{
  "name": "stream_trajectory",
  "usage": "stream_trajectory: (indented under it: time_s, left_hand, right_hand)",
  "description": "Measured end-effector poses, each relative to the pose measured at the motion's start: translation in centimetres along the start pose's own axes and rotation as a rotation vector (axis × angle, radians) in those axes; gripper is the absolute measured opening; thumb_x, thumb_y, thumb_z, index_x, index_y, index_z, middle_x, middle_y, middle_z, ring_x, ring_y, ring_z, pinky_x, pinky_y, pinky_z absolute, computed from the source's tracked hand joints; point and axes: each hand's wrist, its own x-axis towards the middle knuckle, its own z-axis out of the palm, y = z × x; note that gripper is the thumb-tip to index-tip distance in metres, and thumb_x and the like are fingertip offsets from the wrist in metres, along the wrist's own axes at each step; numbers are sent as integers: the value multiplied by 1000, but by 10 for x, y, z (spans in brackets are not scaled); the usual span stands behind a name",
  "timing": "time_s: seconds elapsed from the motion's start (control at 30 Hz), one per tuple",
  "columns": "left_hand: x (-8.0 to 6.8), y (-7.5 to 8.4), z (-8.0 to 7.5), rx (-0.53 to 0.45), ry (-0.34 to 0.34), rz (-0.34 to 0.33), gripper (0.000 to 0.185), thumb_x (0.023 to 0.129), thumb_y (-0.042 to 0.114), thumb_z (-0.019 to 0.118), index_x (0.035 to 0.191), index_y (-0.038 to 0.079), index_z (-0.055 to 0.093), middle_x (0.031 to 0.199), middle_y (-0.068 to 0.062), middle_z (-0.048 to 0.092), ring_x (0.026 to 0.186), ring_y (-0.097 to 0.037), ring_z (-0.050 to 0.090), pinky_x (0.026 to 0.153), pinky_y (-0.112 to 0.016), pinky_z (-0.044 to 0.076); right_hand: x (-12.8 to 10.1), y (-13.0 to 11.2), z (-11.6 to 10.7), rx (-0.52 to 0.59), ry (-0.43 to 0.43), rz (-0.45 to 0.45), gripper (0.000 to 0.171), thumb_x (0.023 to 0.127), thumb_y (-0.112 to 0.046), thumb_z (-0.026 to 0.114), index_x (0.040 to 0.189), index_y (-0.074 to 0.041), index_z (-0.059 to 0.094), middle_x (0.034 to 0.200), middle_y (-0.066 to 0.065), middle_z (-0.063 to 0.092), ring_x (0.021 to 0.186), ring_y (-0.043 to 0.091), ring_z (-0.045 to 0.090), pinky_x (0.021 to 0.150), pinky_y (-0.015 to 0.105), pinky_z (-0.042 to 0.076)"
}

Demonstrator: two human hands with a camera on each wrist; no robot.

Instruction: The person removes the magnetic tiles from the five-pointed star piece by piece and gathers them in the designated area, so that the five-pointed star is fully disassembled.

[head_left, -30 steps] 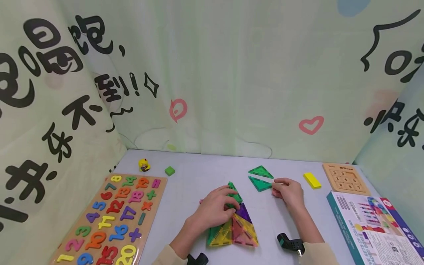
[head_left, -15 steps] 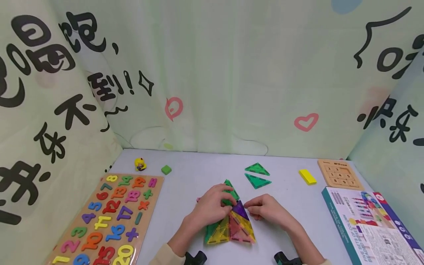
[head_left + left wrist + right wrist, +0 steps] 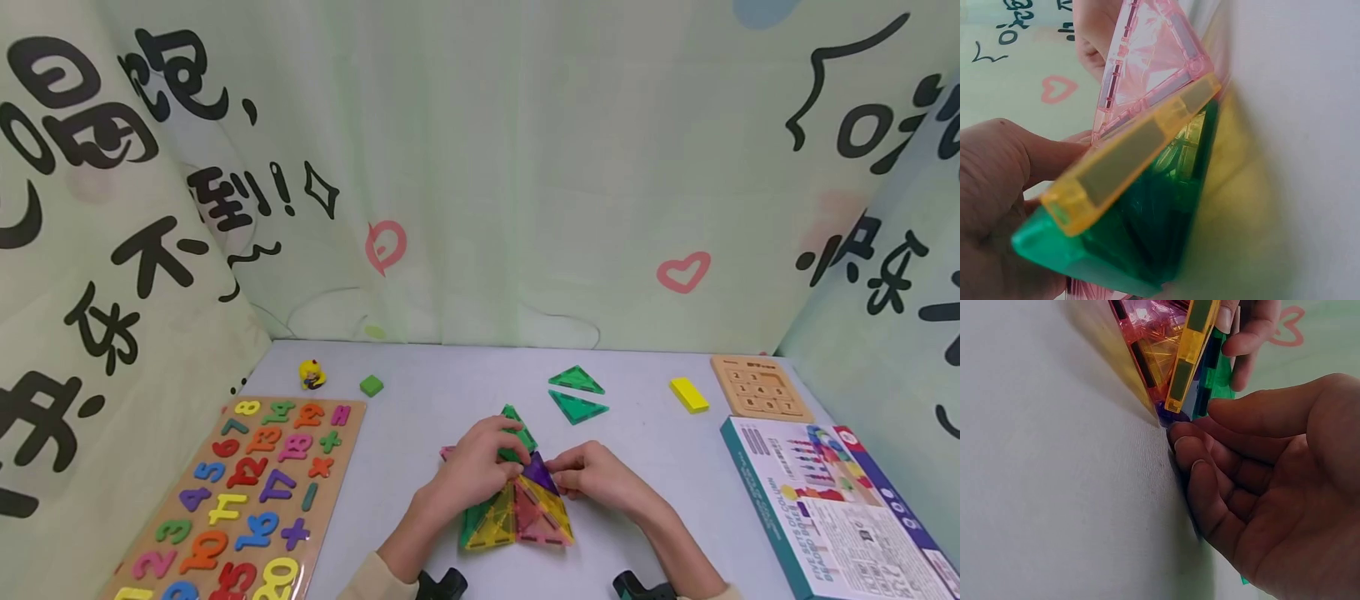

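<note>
A flat cluster of translucent magnetic triangle tiles [image 3: 517, 517] in green, yellow, pink and purple lies on the table's near middle. My left hand [image 3: 501, 454] rests on its upper part, fingers curled round a green tile [image 3: 1135, 250] stacked with a yellow tile [image 3: 1135, 156] and a pink tile [image 3: 1147, 56]. My right hand [image 3: 562, 477] meets the cluster from the right, thumb and curled fingers pinching the edge of the purple tile [image 3: 1175, 414]. Two loose green triangles [image 3: 577, 393] lie behind the hands.
A number puzzle board [image 3: 240, 492] fills the left side. A small yellow toy [image 3: 312, 375] and a green cube [image 3: 371, 385] sit at the back left. A yellow block [image 3: 688, 394], a wooden sliding puzzle [image 3: 760, 387] and a printed box [image 3: 832, 508] lie at right. Curtains enclose the table.
My right hand has left the loose green triangles and come back left to the purple tile. The left hand has stayed on the cluster.
</note>
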Motion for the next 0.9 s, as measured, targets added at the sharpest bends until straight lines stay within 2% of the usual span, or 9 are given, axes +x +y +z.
stream_trajectory:
  time_s: [0.37,0.6,0.77,0.9]
  left_hand:
    - [-1,0,4,23,31,-1,7,92,21,71,91,21,77,139,-1,60,139,-27,46,114,-51,38]
    - [-2,1,8,69,90,-26,16,92,38,69,93,24,77,134,2,62,134,-23,50,112,-48,41]
    - [-1,2,11,122,111,-5,22,92,44,67,95,24,78,132,3,63,132,-21,51,112,-46,43]
    - [-2,-2,8,161,86,24,15,93,41,68,95,28,76,134,3,62,134,-21,50,112,-45,43]
  right_hand:
    - [0,0,1,6,-6,7,34,93,-14,65,120,4,68,102,11,73,75,15,57,64,26,49]
    - [0,-3,3,-25,-1,13,37,90,-28,70,117,-2,72,97,5,72,80,15,56,68,27,48]
    - [2,-5,8,-115,99,-17,30,86,-35,75,102,-9,75,86,1,69,74,14,58,63,27,49]
    - [5,-8,14,-153,233,-14,14,86,-26,74,85,-12,73,74,-2,66,67,13,55,57,24,45]
